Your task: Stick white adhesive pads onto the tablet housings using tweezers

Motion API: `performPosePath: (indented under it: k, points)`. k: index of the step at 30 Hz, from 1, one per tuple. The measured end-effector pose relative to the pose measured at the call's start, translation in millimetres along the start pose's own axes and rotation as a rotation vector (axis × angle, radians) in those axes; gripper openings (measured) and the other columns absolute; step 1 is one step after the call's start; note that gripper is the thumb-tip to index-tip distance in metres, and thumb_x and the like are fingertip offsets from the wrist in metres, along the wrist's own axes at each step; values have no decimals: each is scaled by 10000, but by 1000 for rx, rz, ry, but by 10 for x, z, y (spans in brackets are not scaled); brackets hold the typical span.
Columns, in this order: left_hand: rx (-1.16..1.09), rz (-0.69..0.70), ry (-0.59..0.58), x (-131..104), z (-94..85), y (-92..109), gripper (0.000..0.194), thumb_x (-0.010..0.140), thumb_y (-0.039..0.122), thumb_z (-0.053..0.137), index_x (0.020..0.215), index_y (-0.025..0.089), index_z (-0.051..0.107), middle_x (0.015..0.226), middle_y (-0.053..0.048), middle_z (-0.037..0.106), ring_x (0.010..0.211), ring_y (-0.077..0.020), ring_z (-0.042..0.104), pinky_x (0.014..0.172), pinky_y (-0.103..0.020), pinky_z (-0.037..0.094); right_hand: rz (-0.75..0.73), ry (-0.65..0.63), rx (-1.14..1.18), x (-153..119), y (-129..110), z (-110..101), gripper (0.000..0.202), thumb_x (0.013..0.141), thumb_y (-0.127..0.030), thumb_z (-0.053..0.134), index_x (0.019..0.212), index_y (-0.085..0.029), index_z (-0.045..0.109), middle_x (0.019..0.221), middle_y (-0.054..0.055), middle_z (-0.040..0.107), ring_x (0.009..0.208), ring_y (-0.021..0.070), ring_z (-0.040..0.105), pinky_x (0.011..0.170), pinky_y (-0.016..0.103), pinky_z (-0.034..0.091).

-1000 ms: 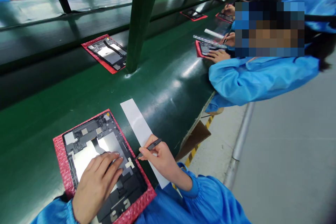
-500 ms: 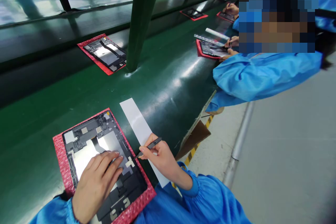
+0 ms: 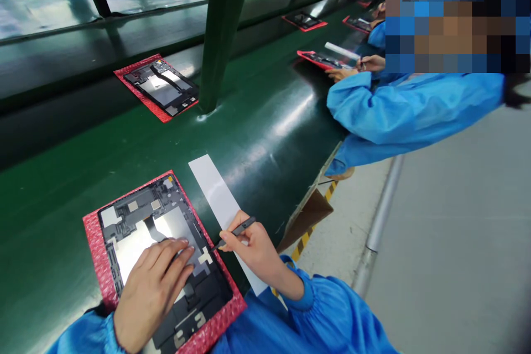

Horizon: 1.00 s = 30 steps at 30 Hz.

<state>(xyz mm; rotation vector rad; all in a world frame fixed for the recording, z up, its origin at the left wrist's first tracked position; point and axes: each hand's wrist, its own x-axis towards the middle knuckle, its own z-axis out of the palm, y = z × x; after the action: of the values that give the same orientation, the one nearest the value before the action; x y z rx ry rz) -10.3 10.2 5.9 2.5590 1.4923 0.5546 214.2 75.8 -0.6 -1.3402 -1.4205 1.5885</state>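
Note:
An opened tablet (image 3: 207, 282), its inner boards and silver battery area showing, lies on a pink bubble-wrap sheet (image 3: 93, 249) in front of me. My left hand (image 3: 155, 282) rests flat across its middle, fingers stretched out and holding nothing. In my right hand (image 3: 253, 249) is a slim black pointed tool (image 3: 244, 225), gripped like a pen. Its tip reaches the tablet's right edge, beside a small pale tape piece (image 3: 204, 256). Beneath my right hand runs a white strip (image 3: 215, 193), partly covered by the hand.
A green post (image 3: 222, 38) rises from the green bench (image 3: 265, 138). Behind it, another opened tablet (image 3: 166, 86) lies on pink wrap. At the right, a co-worker in a blue sleeve (image 3: 373, 105) handles a tablet. An open cardboard box (image 3: 307, 218) stands at the bench edge.
My hands and the tablet under them look the same. The tablet by the post has shifted slightly left. The co-worker's tablet is now tilted and further left, with their arm moved too.

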Motion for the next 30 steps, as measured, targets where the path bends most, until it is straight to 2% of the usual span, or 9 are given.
performPosePath:
  k: [3,7,11,18,22,24,27,30]
  points:
    - [20,3,-32,-13,-7,2,299,938,243,503,1221,192,583,1174,-86,604,1064,-239,526,892,-390,404,-3,1,0,-3,-4,1,232,862,-344,642,737,-204,506,646,-62,494,613,145,670,593,283,623]
    - [53,63,-103,-4,-31,21,472,926,79,395,1329,295,510,1294,-74,546,1142,-243,491,922,-402,372,-16,3,0,-1,-23,0,237,858,-332,646,723,-204,500,645,-67,474,609,138,657,602,285,620]
    - [85,93,-78,40,-54,41,572,865,6,327,1294,315,546,1261,-66,571,1136,-234,495,910,-377,359,-9,3,-26,2,-45,-5,235,864,-332,636,726,-204,494,642,-64,502,594,142,665,569,274,602]
    - [154,100,-81,105,-79,73,528,831,35,367,1218,307,603,1221,-68,602,1096,-231,520,894,-365,356,-28,42,-55,-14,-37,13,251,879,-372,617,732,-204,505,641,-50,548,610,161,708,522,232,558]
    - [149,82,-96,100,-62,84,552,819,37,369,1233,326,590,1229,-54,601,1099,-227,521,881,-365,365,-2,133,135,-5,-40,0,316,874,-483,608,771,-222,463,549,-47,621,515,144,679,520,234,550]
    - [150,61,-99,93,-48,85,549,832,52,373,1272,317,566,1237,-54,600,1095,-230,522,876,-370,367,11,140,195,5,-50,-10,349,849,-521,632,787,-222,463,537,-39,644,488,135,662,510,230,544]
    - [160,41,-100,93,-44,88,528,868,68,363,1313,291,540,1237,-66,601,1093,-239,526,873,-378,368,9,115,190,23,-45,-10,370,838,-558,628,806,-203,528,546,-27,645,475,131,648,479,225,533]
    - [135,109,-74,108,-58,98,489,903,71,351,1287,284,564,1185,-64,623,1076,-224,540,858,-358,369,-38,102,148,30,-7,-1,389,881,-561,564,881,-177,625,588,-4,661,479,134,644,470,242,542]
